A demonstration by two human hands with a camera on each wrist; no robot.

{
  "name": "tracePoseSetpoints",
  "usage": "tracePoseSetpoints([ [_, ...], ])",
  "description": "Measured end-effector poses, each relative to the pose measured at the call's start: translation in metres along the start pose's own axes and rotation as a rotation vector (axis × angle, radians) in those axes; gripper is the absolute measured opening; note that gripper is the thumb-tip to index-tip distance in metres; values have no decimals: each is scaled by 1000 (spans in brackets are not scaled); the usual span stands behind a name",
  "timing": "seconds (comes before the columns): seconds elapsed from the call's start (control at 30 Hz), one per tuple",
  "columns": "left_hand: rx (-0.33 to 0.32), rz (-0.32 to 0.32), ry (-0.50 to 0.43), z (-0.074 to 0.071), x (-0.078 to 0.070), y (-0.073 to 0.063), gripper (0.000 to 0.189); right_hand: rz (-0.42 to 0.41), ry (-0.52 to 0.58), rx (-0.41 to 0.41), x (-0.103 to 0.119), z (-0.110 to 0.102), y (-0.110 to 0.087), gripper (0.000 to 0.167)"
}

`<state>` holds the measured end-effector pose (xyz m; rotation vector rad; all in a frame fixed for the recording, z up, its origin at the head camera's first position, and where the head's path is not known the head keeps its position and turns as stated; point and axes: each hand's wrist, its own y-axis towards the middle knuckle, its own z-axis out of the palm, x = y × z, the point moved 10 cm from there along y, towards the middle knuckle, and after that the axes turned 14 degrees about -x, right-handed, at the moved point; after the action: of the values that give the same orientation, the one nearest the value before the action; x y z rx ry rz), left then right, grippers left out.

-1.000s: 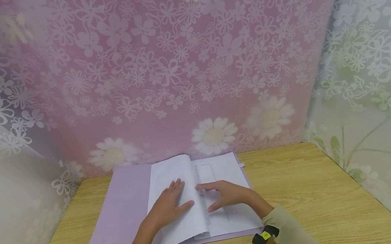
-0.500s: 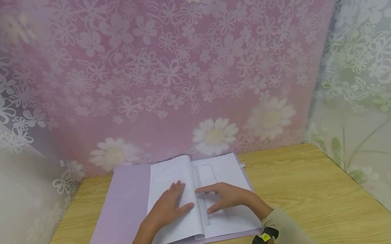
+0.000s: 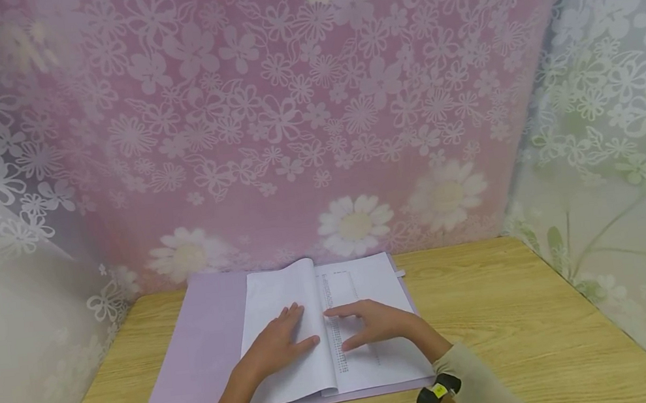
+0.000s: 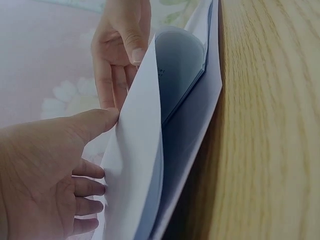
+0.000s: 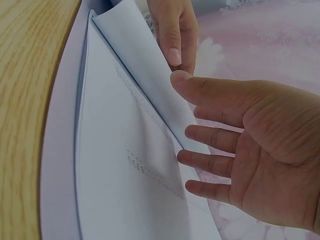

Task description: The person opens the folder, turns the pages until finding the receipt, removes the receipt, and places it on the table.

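A lilac folder (image 3: 194,359) lies spread on the table with a stack of white sheets inside. Its turned sheets (image 3: 275,285) curve over to the left from the spine and look blank on top. On the right a printed page (image 3: 384,366) shows columns of small text. My left hand (image 3: 276,345) rests on the turned sheets, fingers extended; in the left wrist view its fingertips (image 4: 95,190) touch the paper. My right hand (image 3: 374,321) is over the printed page, fingers straight and thumb apart, fingertips near the fold. Nothing is gripped by it in the right wrist view.
The wooden table (image 3: 518,319) extends to both sides of the folder. Behind it stands a pink flowered wall covering (image 3: 315,130), with patterned sheeting (image 3: 635,195) on the right side. A small white tab (image 3: 399,273) sticks out at the folder's right edge.
The turned sheets have settled flatter to the left, and their lower corner has drawn in under my left hand. Both hands have barely moved.
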<state>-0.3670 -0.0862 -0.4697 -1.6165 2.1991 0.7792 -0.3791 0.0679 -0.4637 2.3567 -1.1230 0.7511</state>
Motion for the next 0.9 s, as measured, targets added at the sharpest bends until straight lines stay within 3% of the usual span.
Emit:
tracePoseSetpoints([
  [0.9, 28, -36, 1, 4, 4, -3, 83, 25, 31, -143, -21, -44, -5, 70],
])
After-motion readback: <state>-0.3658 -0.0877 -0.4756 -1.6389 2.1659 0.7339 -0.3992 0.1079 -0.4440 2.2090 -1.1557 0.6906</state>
